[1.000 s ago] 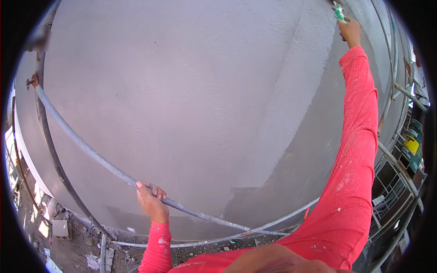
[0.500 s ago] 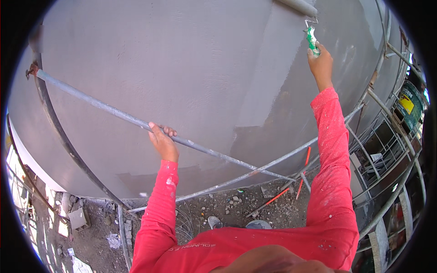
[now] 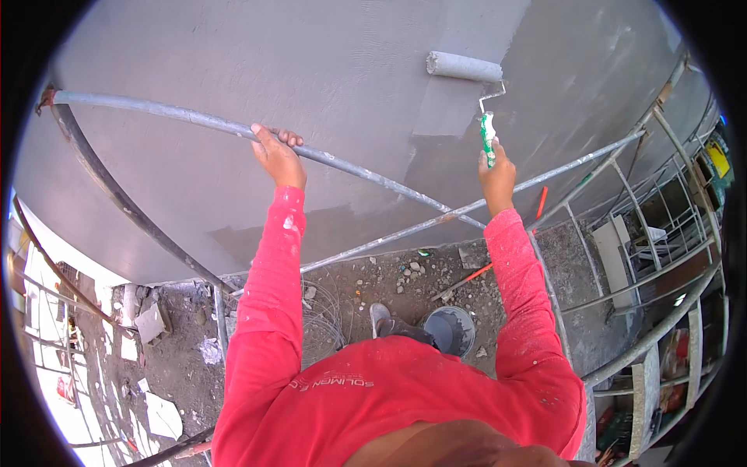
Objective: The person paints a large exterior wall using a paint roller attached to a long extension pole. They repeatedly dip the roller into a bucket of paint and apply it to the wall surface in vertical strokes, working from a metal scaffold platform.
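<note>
My right hand [image 3: 498,183] is closed around the green-and-white handle of a paint roller [image 3: 464,67]. The roller's pale sleeve lies crosswise against the grey wall [image 3: 334,86], at the lower part of a lighter strip beside darker grey patches. Over on the left, my left hand [image 3: 280,156] grips a slanting scaffold brace [image 3: 187,117], its fingers wrapped over the paint-spotted metal tube. A second brace [image 3: 381,240] crosses this one below and between my hands. Both my sleeves are red and flecked with paint.
Below me, a bucket [image 3: 472,331] with grey contents stands on dirt near my foot. Stones, coiled wire [image 3: 323,323] and an orange-red bar [image 3: 475,272] lie around it. Scaffold frames [image 3: 117,226] rise at both sides. A dark drum with a yellow patch [image 3: 717,159] is at far right.
My right hand has brought the roller down the wall and to the left. My left hand keeps its hold on the brace. The view has tilted down, showing more of the bucket.
</note>
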Demonstrator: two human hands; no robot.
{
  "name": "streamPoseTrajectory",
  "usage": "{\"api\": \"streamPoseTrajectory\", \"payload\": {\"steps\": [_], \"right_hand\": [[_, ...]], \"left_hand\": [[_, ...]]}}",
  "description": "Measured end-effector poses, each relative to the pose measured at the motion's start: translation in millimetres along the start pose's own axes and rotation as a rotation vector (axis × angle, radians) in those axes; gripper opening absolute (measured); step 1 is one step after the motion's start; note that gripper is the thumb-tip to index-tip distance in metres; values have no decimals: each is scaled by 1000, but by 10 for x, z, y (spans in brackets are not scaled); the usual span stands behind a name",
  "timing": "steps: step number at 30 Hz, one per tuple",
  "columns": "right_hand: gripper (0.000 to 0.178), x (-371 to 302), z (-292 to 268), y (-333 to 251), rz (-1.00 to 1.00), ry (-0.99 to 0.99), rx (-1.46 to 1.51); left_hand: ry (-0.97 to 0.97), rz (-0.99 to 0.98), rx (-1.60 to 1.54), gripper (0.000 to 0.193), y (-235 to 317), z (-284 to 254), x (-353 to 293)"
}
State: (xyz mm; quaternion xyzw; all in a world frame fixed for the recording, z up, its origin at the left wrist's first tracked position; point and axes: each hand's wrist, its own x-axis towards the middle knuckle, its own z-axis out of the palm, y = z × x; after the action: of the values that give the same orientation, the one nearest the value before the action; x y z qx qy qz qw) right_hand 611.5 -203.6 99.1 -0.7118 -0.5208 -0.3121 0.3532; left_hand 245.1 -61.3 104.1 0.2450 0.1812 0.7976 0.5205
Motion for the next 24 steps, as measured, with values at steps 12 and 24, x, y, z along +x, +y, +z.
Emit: {"api": "streamPoseTrajectory", "payload": {"steps": [12, 24], "right_hand": [[33, -1242, 414, 212, 278, -296, 23], [45, -2270, -660, 460, 582, 77, 331]], "left_hand": [[-20, 2, 2, 44, -47, -73, 40], [-29, 36, 34, 43, -68, 225, -58]]}}
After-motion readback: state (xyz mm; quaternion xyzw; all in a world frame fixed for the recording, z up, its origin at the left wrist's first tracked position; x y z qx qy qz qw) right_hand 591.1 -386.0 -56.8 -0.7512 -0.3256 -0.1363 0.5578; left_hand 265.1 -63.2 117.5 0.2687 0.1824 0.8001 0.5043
